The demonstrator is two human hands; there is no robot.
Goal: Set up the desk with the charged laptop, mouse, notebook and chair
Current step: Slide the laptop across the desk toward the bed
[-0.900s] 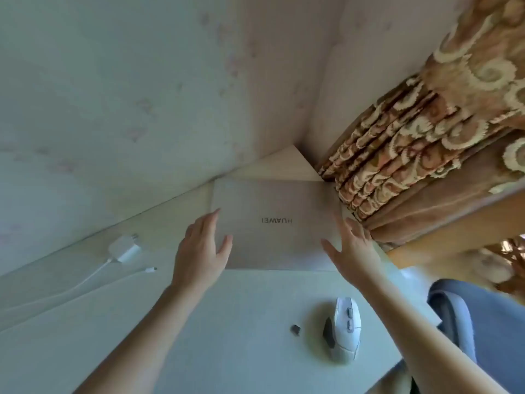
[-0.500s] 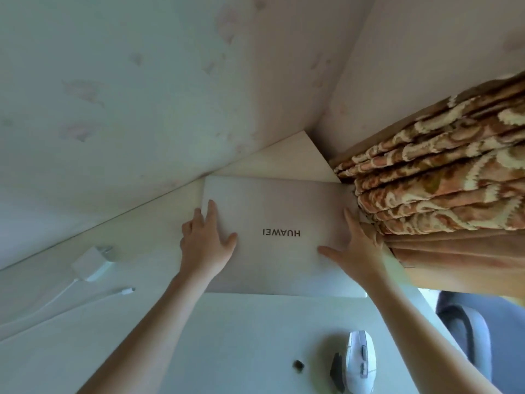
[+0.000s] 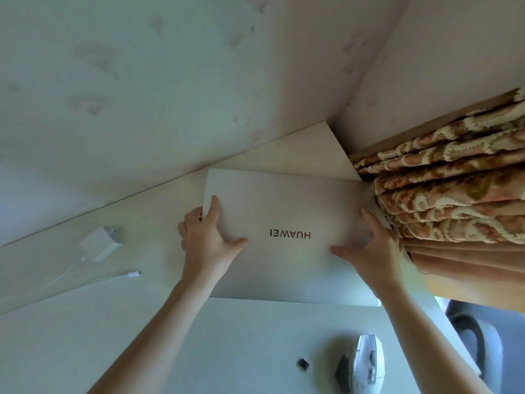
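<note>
While the closed laptop [image 3: 287, 234] lay between them, the left hand [image 3: 207, 240] gripped its left edge and the right hand [image 3: 372, 248] clasped its right edge.

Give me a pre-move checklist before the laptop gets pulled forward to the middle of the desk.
1. Left hand grips the left edge of the laptop, thumb on the lid: ok.
2. Right hand holds the right edge, thumb on the lid: ok.
3. Lid closed, logo facing up: ok.
4. Charger cable end lies loose on the desk, not plugged into the laptop: ok.
5. Path toward the near edge: mouse and a small dark dongle sit at front right, apart from the laptop: ok if it is pulled straight.
6. Curtain meets the right rear corner; whether it will snag: cannot tell.
</note>
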